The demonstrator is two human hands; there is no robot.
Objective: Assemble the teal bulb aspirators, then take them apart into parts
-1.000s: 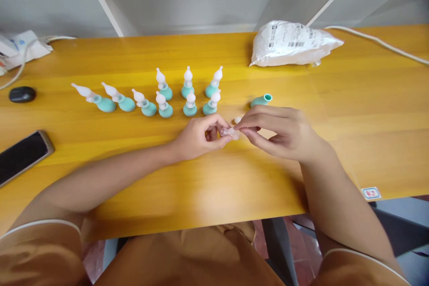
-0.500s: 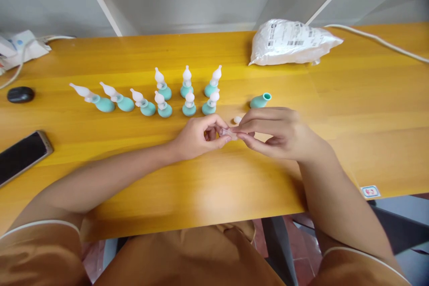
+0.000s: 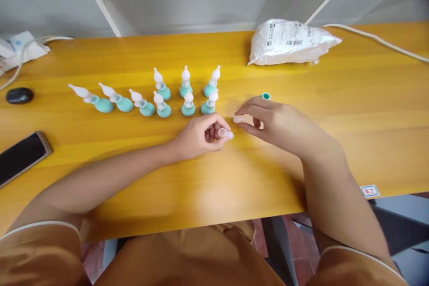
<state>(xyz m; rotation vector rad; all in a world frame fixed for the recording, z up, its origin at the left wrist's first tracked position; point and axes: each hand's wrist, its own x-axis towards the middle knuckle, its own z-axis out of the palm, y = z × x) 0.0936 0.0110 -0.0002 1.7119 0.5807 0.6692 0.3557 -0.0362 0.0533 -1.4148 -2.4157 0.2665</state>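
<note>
Clear tube (image 3: 225, 133) in left hand (image 3: 200, 136), open end rightward

Barcode label and small print on the white plastic bag (image 3: 291, 41), too small to read; sticker (image 3: 370, 191) at table edge, illegible.

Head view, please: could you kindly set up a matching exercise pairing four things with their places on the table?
Things:
1 phone
2 white bag
3 clear cap
4 dark mouse

Places:
A far side, right of centre
B left edge, far of the phone
C in the left hand fingers
D near left edge

Pairs: 1-D, 2-A, 3-C, 4-B
</note>
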